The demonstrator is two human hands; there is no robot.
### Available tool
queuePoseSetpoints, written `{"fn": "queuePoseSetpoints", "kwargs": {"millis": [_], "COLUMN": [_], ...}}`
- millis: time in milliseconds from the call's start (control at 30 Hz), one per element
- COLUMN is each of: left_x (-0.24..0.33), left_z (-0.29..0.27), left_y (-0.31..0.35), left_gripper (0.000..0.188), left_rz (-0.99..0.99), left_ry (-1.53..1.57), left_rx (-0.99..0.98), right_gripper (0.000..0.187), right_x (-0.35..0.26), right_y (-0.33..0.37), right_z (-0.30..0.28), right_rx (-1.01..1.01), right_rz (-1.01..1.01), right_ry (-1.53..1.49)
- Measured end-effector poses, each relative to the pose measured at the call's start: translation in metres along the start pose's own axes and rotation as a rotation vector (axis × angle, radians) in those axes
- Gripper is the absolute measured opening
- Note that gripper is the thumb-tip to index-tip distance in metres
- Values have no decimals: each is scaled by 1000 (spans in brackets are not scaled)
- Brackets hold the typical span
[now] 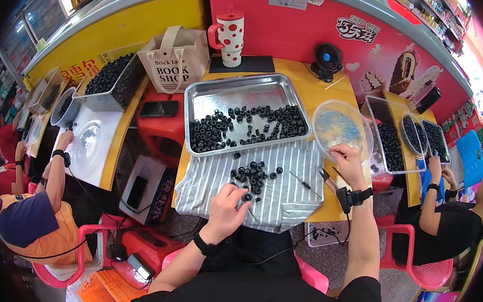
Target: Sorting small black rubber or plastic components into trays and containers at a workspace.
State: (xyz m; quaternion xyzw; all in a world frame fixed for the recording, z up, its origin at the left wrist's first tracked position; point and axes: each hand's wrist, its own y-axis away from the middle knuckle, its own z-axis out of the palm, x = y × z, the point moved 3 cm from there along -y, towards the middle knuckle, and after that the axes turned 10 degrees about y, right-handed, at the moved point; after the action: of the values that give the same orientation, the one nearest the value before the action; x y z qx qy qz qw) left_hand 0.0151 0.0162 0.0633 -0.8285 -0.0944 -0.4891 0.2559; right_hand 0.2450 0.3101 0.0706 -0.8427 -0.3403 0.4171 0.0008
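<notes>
My left hand [229, 211] is closed in a pinch over the near edge of a grey striped cloth [202, 179], gripping a small black ring-shaped part [247, 197]. Just beyond it lies a loose pile of the same black parts [255, 176]. My right hand [349, 163] is pinched at the near rim of a round clear plastic dish [318, 123]; anything between its fingertips is too small to make out. Bluish bits [342, 130] show in the dish. A thin dark pick-like tool [306, 184] rests on the cloth, and pliers [328, 179] lie near my right wrist.
A metal tray [229, 90] with many black parts stands behind the cloth. Around it are a canvas bag [175, 55], a dotted tumbler [231, 39], a phone [159, 109] and a small fan [328, 60]. Co-workers sit left [49, 221] and right [447, 207], beside bins of black parts.
</notes>
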Motion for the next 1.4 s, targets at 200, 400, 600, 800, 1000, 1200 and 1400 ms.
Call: {"fn": "queuePoseSetpoints", "kwargs": {"millis": [200, 400, 600, 800, 1000, 1200, 1400], "left_x": [4, -8, -18, 12, 1, 1, -12], "left_z": [6, 1, -6, -3, 7, 1, 6], "left_y": [0, -1, -3, 0, 3, 4, 12], "left_gripper": [21, 17, 14, 25, 23, 21, 20], "left_rz": [80, 84, 13, 130, 143, 20, -264], "left_ry": [-158, -5, 214, 10, -62, 260, 775], "left_rx": [-30, 37, 47, -96, -83, -77, -150], "right_gripper": [9, 6, 3, 9, 9, 9, 9], "right_x": [14, -18, -107, -136, -139, -139, -149], "right_y": [-2, 9, 65, 108, 123, 122, 116], "right_z": [2, -9, 54, 101, 112, 114, 123], "right_rx": [144, 280, -25, -175, -219, -197, -232], "right_rz": [171, 159, 257, 288, 390, 391, 393], "right_ry": [-124, -209, -542, -550, -677, -789, -938]}}
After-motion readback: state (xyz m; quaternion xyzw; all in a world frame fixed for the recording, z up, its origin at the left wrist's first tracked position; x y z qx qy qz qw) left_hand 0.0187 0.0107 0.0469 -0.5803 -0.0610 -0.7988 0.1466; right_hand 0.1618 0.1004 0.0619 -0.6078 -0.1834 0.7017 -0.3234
